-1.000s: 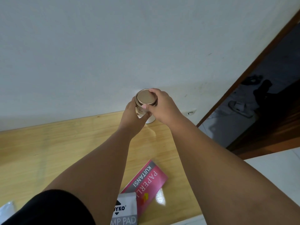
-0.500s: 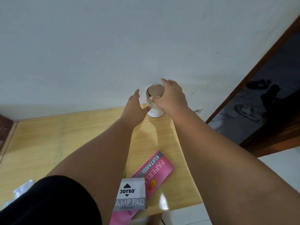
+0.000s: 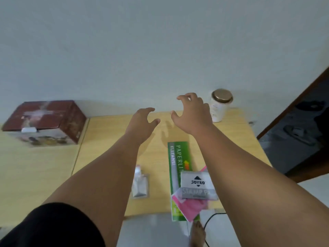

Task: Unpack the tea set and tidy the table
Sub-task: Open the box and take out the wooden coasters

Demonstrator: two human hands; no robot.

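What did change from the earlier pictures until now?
Both hands let go of the white jar; the right hand and left hand drew back, open and empty. The jar stays upright by the wall, gold lid on.

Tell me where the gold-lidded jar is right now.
In the head view, the gold-lidded jar stands upright at the table's far right corner against the wall, just right of the open right hand.

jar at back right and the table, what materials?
Jar: white glossy body, probably ceramic or glass; lid looks like brushed gold metal, though it could be coated plastic. Table: pale wood grain with a smooth sheen, likely laminate or varnished wood.
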